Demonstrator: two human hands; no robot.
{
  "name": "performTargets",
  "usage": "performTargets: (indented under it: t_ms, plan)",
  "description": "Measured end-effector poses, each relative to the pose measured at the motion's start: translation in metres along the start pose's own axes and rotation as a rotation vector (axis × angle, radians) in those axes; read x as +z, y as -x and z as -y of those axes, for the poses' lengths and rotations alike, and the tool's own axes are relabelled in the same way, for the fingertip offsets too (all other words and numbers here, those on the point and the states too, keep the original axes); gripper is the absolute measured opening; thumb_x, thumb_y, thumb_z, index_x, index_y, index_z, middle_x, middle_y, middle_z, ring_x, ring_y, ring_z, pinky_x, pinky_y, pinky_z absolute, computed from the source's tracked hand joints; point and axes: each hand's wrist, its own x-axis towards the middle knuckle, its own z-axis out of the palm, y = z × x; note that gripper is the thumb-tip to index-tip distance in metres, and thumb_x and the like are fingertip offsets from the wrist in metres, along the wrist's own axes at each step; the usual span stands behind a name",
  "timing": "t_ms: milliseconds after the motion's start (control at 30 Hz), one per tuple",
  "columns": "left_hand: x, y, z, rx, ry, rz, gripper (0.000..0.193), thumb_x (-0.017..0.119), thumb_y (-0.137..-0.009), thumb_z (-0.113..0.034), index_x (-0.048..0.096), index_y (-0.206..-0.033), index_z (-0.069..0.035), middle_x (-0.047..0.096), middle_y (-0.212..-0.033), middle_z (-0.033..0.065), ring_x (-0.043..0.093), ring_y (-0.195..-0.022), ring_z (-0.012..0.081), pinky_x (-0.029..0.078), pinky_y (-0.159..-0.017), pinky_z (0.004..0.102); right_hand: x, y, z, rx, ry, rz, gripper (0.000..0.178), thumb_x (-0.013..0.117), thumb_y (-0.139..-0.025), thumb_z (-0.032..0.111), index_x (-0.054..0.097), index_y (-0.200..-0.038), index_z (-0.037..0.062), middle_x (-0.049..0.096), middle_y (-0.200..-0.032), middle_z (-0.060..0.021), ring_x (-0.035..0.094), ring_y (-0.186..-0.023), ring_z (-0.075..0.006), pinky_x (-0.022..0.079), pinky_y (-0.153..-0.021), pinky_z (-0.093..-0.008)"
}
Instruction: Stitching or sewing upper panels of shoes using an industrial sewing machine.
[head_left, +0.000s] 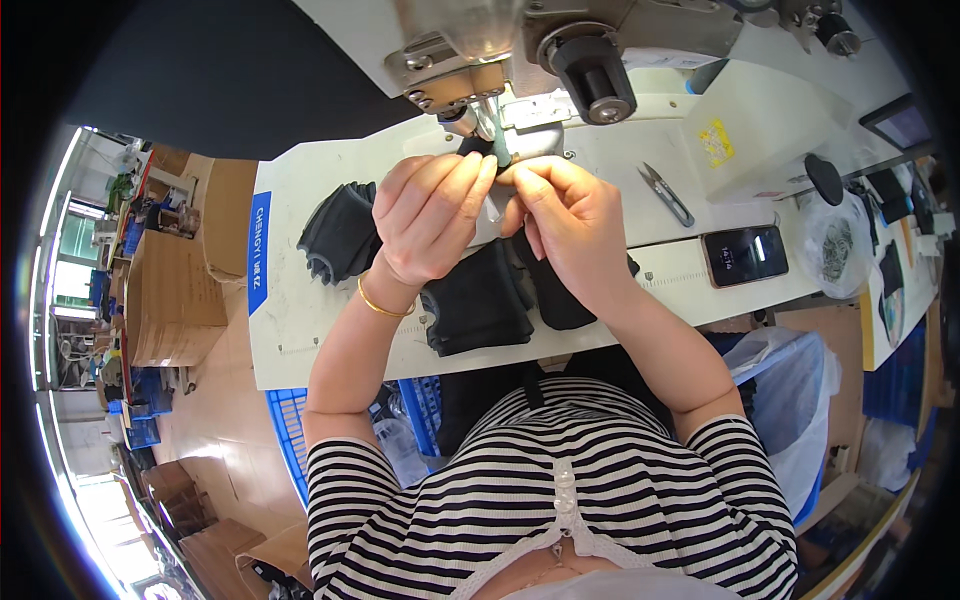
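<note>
Both my hands meet just below the needle area of a sewing machine [470, 90], under its lamp. My left hand [430, 215] is closed, its thumb and fingertips pinched at the edge of a small dark fabric piece [478, 147]. Close beside it, my right hand [572, 215] pinches the same piece between thumb and forefinger. The fingertips partly hide what they grip. Below my wrists lie a folded black fabric stack [478, 300] and another black fabric piece [560, 295], partly covered by my right hand. More black pieces [342, 232] are bundled left of my left hand.
On the white table [300, 340] to the right are thread snips [667, 195], a phone [745, 255] and a clear plastic bag [835, 245]. A whitish box [750, 130] stands behind them. Blue crates [290, 430] sit below the table, with cardboard boxes [175, 300] at left.
</note>
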Motion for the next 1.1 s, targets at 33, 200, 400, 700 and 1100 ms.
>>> performTargets:
  t_ms: [33,200,400,700,1100]
  plan:
    - [0.000,0.000,0.001,0.003,-0.002,-0.002,0.021,0.071,-0.072,0.004,0.077,-0.091,-0.003,0.070,-0.091,0.0043,0.065,-0.083,0.0181,0.053,-0.077,0.0325,-0.002,0.001,-0.002,-0.010,0.037,-0.001,0.018,0.056,-0.096,0.013,0.067,-0.091,-0.0003,0.065,-0.061,-0.0014,0.044,-0.049,-0.0005,0.034,-0.046,-0.0205]
    - [0.002,-0.002,0.005,0.012,-0.024,-0.014,0.024,0.072,-0.070,0.005,0.076,-0.092,-0.004,0.069,-0.091,0.0042,0.065,-0.083,0.0180,0.053,-0.077,0.0329,-0.004,0.005,-0.001,0.001,0.079,0.016,0.018,0.056,-0.095,0.013,0.068,-0.092,0.0003,0.066,-0.063,-0.0015,0.046,-0.051,0.0001,0.034,-0.047,-0.0202]
    - [0.013,0.000,0.010,0.017,-0.006,-0.074,0.027,0.066,-0.066,-0.001,0.075,-0.092,-0.001,0.068,-0.091,0.0063,0.066,-0.082,0.0198,0.053,-0.078,0.0349,-0.006,0.007,0.000,0.004,0.122,0.018,0.018,0.057,-0.095,0.014,0.068,-0.092,0.0004,0.066,-0.063,-0.0012,0.047,-0.052,0.0001,0.035,-0.048,-0.0200]
    - [0.022,0.003,0.016,-0.031,-0.013,-0.121,0.025,0.071,-0.062,0.000,0.072,-0.086,-0.002,0.067,-0.088,0.0048,0.065,-0.082,0.0203,0.052,-0.079,0.0355,-0.002,0.008,0.000,-0.004,0.114,0.043,0.017,0.057,-0.094,0.013,0.067,-0.090,-0.0008,0.065,-0.064,-0.0031,0.052,-0.055,-0.0017,0.038,-0.050,-0.0212]
    - [0.024,0.002,0.016,-0.073,0.018,-0.124,0.029,0.069,-0.057,-0.002,0.072,-0.085,-0.002,0.066,-0.087,0.0048,0.064,-0.081,0.0210,0.051,-0.081,0.0363,0.000,0.013,-0.005,-0.042,0.149,0.097,0.018,0.056,-0.098,0.014,0.068,-0.098,0.0004,0.067,-0.068,-0.0044,0.047,-0.049,-0.0014,0.035,-0.044,-0.0182]
